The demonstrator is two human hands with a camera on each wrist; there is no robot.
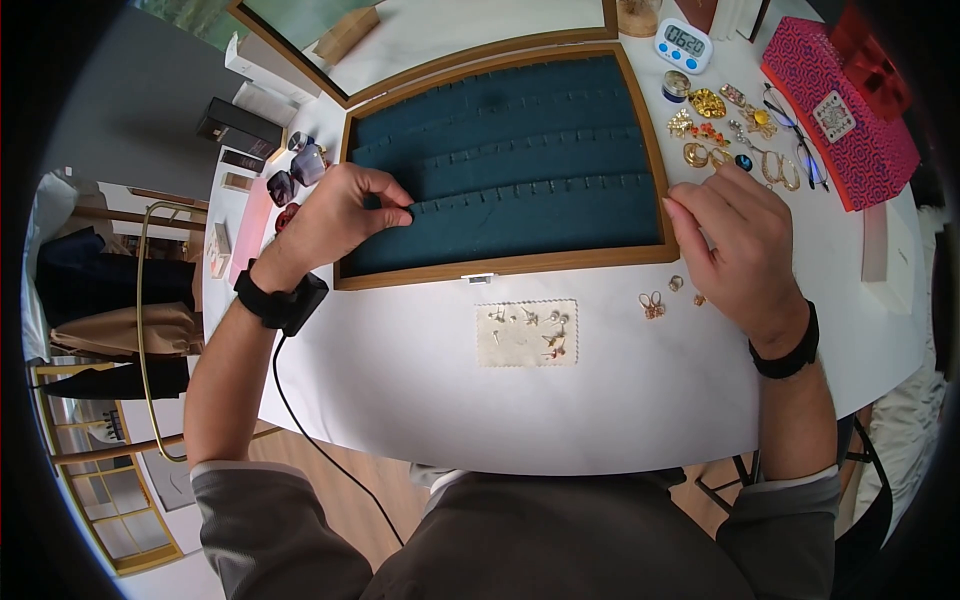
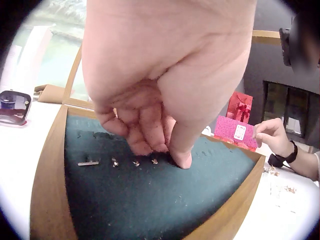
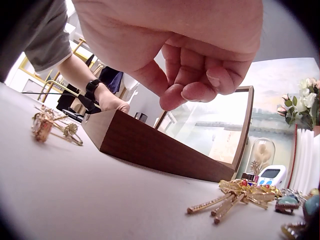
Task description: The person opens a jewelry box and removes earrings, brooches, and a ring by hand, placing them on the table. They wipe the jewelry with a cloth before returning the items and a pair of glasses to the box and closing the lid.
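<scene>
Big stuff first: white table (image 1: pixel 420 400), with the box (image 1: pixel 560 262) lying open on it, lid back, probably so both hands can reach the green lining (image 1: pixel 560 110). Pink box (image 1: pixel 880 150) sits off to the right, pale label on it, but I can't read the print.

Left hand (image 1: pixel 345 215) is narrow, thumb and fingers bunched at a slit row in the lining. Can't tell if anything's pinched in there. Right hand (image 1: pixel 735 235) is loosely curled by the box's right edge, nothing visible in it.

The pad (image 1: pixel 510 350) is in front of the box, studs spread out on it, I guess so they're easy to pick out. Timer (image 1: pixel 684 46) looks like it reads 06:20, no brand I can make out. Gold jewellery (image 1: pixel 707 103) is grouped near it, apart from the pad. Smallest: earrings (image 2: pixel 115 163) lined up in the lining beside the left hand, seemingly spaced so they don't tangle.
</scene>
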